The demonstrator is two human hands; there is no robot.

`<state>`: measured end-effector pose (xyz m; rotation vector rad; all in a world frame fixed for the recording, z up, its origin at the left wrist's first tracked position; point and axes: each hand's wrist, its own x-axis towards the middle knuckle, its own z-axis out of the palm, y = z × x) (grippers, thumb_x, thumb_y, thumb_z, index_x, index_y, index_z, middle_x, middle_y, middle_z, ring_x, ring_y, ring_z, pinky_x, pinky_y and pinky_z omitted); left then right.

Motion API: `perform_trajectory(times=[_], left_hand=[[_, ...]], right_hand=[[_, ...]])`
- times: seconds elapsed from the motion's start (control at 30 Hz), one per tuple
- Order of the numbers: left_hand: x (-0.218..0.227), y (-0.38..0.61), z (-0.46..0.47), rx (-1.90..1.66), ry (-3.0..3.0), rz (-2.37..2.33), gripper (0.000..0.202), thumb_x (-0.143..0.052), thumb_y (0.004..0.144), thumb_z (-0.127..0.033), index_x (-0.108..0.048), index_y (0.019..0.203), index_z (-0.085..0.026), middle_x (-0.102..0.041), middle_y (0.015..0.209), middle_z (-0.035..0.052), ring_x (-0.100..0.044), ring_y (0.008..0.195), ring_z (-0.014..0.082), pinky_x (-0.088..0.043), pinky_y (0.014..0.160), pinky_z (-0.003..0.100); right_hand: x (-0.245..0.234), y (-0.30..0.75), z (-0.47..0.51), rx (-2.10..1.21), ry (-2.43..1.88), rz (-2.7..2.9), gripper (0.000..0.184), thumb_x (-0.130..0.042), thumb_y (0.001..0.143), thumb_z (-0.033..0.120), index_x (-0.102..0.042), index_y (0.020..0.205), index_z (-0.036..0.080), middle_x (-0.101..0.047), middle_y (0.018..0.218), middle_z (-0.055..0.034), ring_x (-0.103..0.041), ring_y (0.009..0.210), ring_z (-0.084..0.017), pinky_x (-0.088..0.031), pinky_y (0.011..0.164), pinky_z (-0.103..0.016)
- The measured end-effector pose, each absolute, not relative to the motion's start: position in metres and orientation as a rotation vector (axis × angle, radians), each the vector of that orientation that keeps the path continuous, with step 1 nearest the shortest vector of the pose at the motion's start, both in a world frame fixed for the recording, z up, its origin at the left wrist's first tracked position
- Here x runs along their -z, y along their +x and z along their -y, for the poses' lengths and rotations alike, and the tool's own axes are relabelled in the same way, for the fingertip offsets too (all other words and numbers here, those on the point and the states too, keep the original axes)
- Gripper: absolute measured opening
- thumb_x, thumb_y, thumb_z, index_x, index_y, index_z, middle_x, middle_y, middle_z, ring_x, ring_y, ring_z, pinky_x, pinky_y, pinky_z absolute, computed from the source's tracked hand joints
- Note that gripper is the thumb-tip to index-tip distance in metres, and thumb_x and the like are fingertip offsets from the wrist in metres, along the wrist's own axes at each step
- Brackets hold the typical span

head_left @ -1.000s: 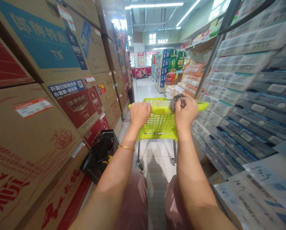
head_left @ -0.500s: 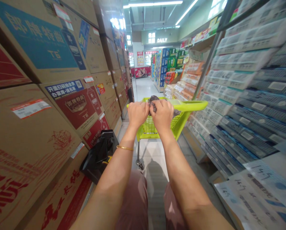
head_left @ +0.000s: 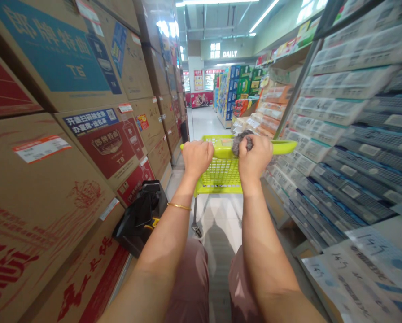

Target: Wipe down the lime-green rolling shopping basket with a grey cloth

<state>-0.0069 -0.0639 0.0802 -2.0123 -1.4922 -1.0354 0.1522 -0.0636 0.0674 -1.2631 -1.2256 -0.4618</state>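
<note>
A lime-green shopping cart [head_left: 221, 175] with a mesh basket stands right in front of me. My left hand [head_left: 197, 158] is wrapped round the left part of the cart handle [head_left: 283, 147]. Farther right on the handle, my right hand [head_left: 256, 157] is closed on a bunched dark grey cloth [head_left: 239, 143], which touches the green bar. The fingertips of the right hand are partly hidden by the hand itself. A thin gold bracelet [head_left: 179, 206] circles my left wrist.
Stacked cardboard cartons [head_left: 110, 143] line the left side, with a black bin [head_left: 142, 220] at their foot. Packs of wrapped paper goods [head_left: 332, 112] pile up on the right. Pale floor [head_left: 204, 119] runs ahead towards more shelves [head_left: 229, 96].
My right hand has slid to the right along the handle with the grey cloth bunched in it, away from my left hand. The left hand stays on the handle.
</note>
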Motion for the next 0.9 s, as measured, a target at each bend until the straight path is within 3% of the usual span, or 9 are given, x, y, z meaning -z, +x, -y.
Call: perform_trajectory(times=[0.43,0.9], left_hand=[[-0.080,-0.009,0.063,0.997,-2.008,1.461,0.046,-0.025,0.097,-0.035,-0.062,0.072,-0.019,-0.066,0.079,0.0102,-0.059,0.083,0.0218,-0.031,0.072,0.034],[-0.080,-0.003,0.064,1.048,-2.002,1.496,0.045,-0.027,0.096,-0.032,-0.062,0.071,-0.018,-0.065,0.077,0.0106,-0.058,0.083,0.0230,-0.031,0.072,0.035]], right_hand=[[-0.067,0.102,0.080,0.415,-1.225,1.549,0.022,-0.045,0.088,0.028,-0.063,0.099,0.022,-0.061,0.094,-0.0072,-0.049,0.093,-0.022,-0.034,0.086,-0.036],[-0.066,0.156,0.064,0.442,-1.274,1.205,0.021,-0.042,0.087,0.027,-0.062,0.089,0.019,-0.059,0.088,-0.0087,-0.049,0.089,-0.023,-0.035,0.083,-0.038]])
